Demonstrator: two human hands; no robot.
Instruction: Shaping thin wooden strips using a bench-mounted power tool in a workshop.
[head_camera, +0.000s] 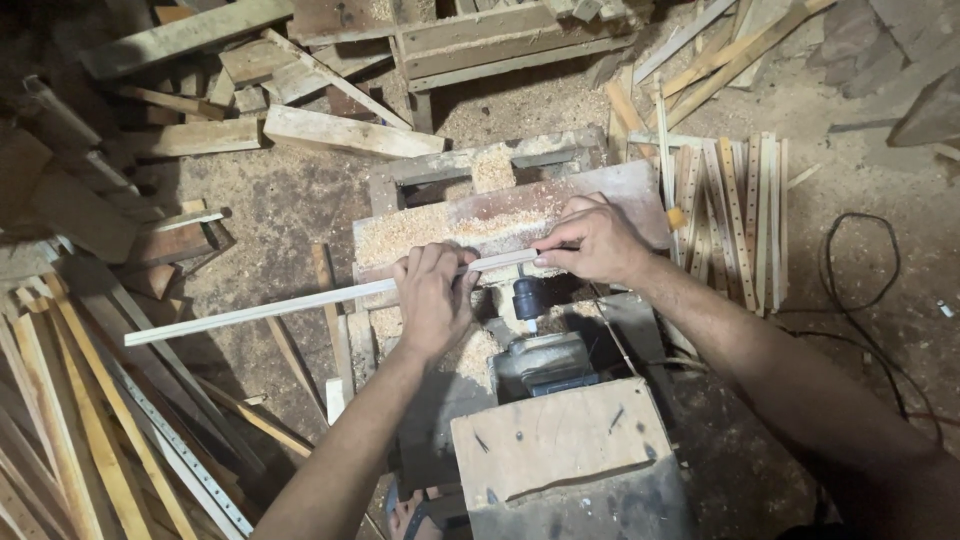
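A long thin pale wooden strip (260, 308) lies across a small work stand (610, 190) covered in sawdust. My left hand (432, 300) grips the strip near its middle, fingers wrapped over it. My right hand (597, 240) pinches the strip's right end against the stand. Just below the strip, between my hands, a drill chuck with a bit (527, 300) points up at it, mounted on a grey motor housing (545, 365) fixed to a wooden block (565, 440).
Several drilled wooden slats (735, 215) lie in a row to the right. More long strips (110, 430) pile at the lower left. Scrap planks (340, 130) lie beyond the stand. A black cable (860, 290) loops on the dusty floor at right.
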